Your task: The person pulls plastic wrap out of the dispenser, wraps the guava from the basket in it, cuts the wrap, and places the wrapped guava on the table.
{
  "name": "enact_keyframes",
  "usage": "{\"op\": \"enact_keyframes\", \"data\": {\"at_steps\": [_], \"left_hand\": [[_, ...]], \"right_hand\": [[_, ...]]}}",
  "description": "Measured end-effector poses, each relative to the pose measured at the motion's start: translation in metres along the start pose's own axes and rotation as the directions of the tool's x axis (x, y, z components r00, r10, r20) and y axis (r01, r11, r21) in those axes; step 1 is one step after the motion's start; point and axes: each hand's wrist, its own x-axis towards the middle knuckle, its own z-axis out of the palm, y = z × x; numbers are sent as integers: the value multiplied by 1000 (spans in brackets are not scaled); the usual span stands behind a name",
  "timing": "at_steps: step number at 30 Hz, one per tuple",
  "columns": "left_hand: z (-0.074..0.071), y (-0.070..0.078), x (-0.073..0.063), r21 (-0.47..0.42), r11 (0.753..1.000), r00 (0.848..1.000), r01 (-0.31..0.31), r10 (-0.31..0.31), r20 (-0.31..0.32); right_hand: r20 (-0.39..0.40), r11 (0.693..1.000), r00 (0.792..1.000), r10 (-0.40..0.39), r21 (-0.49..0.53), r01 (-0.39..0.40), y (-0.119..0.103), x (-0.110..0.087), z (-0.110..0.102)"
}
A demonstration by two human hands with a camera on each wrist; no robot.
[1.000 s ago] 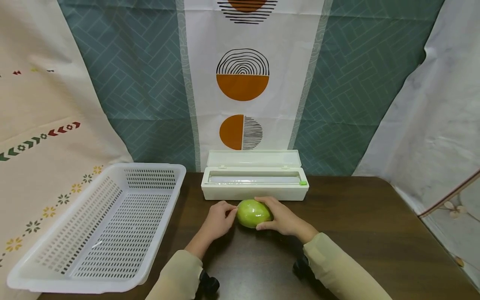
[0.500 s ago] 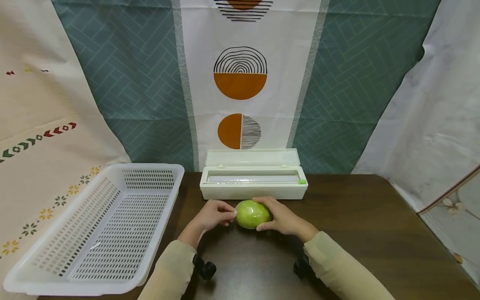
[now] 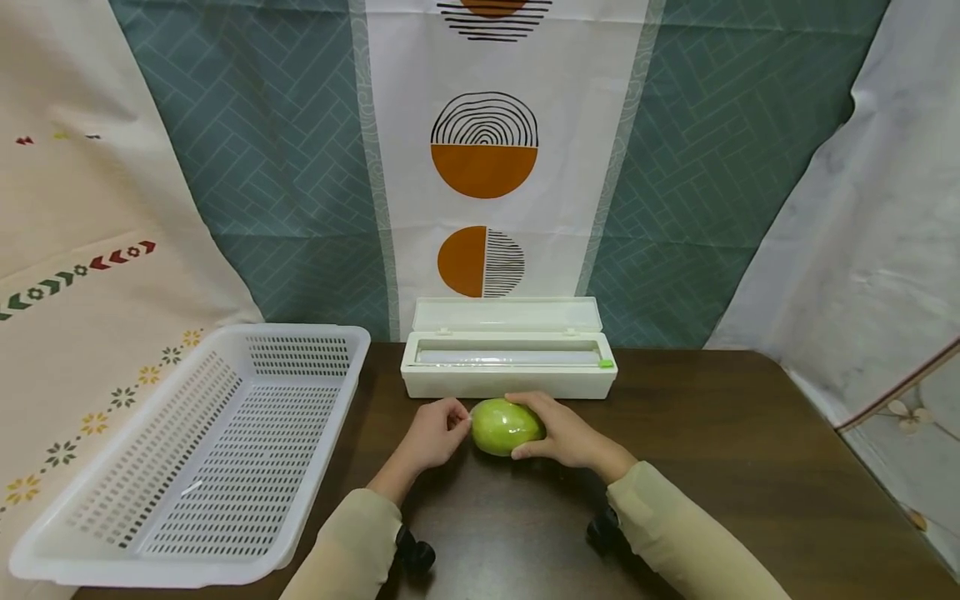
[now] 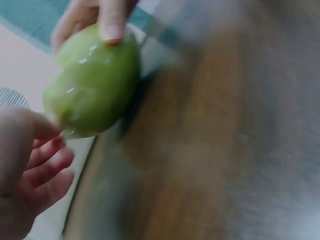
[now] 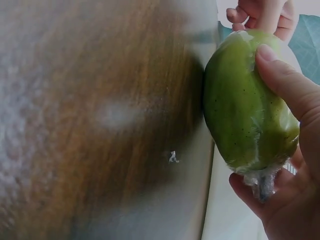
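Note:
A smooth green mango (image 3: 501,427) wrapped in clear cling film lies on its side over the dark table. My right hand (image 3: 564,437) grips its right end, the thumb on the near side and fingers on the far side. At that end the right wrist view shows a twisted tail of cling film (image 5: 262,185) near my palm. My left hand (image 3: 433,435) is at the left end, where thumb and index finger pinch the film at the tip of the mango (image 4: 95,95); its other fingers curl loosely in the left wrist view.
Just behind the mango stands a white cling film dispenser (image 3: 510,383), lid up, with a roll inside. A white slotted plastic basket (image 3: 288,517) takes up the left side. A small white scrap (image 5: 173,157) lies on the table (image 3: 712,467). Patterned cloths (image 3: 315,167) hang behind.
My left hand has worked at the mango's left end, moving out to the left with straighter fingers, then back in and turning. My right hand and the mango have hardly moved.

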Motion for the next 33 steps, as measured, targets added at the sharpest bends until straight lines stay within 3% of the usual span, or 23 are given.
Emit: {"op": "enact_keyframes", "data": {"at_steps": [3, 8, 10, 11, 13, 16, 18, 21, 25, 28, 33], "left_hand": [[8, 1, -3, 182, 978, 990, -106, 120, -71], [17, 1, -8, 477, 844, 927, -243, 347, -142], [18, 0, -9, 518, 816, 909, -255, 385, -159], [19, -1, -10, 509, 824, 911, -250, 378, -165], [16, -1, -10, 430, 872, 929, -235, 332, -165], [9, -1, -8, 189, 971, 977, -149, 174, -123], [1, -1, -6, 8, 998, 997, -62, 62, -55], [-7, -4, -2, -168, 983, 996, 78, -69, 58], [-12, -7, 3, -263, 949, 980, 172, -139, 139], [-12, -9, 6, -277, 944, 979, 178, -140, 151], [-8, -5, 6, -171, 980, 994, 98, -86, 74]], "right_hand": [[-12, 1000, 1000, 2, -6, -2, -1, -1, 0], [-29, 1000, 999, 15, -14, -15, -2, 0, 1], [-33, 1000, 999, 21, -14, -22, -2, 0, 2], [-35, 1000, 999, 22, -14, -22, -2, 0, 2], [-37, 1000, 999, 22, -14, -22, -1, 0, 3], [-36, 1000, 999, 22, -15, -22, 0, 0, 3], [-37, 1000, 999, 19, -17, -20, 0, 0, 3], [-39, 1000, 999, 19, -22, -20, 0, -1, 3], [-30, 1000, 999, 16, -15, -17, 0, 0, 4], [-25, 1000, 1000, 18, -12, -18, -1, 0, 5], [-35, 999, 999, 30, -17, -30, -1, 1, 4]]}}
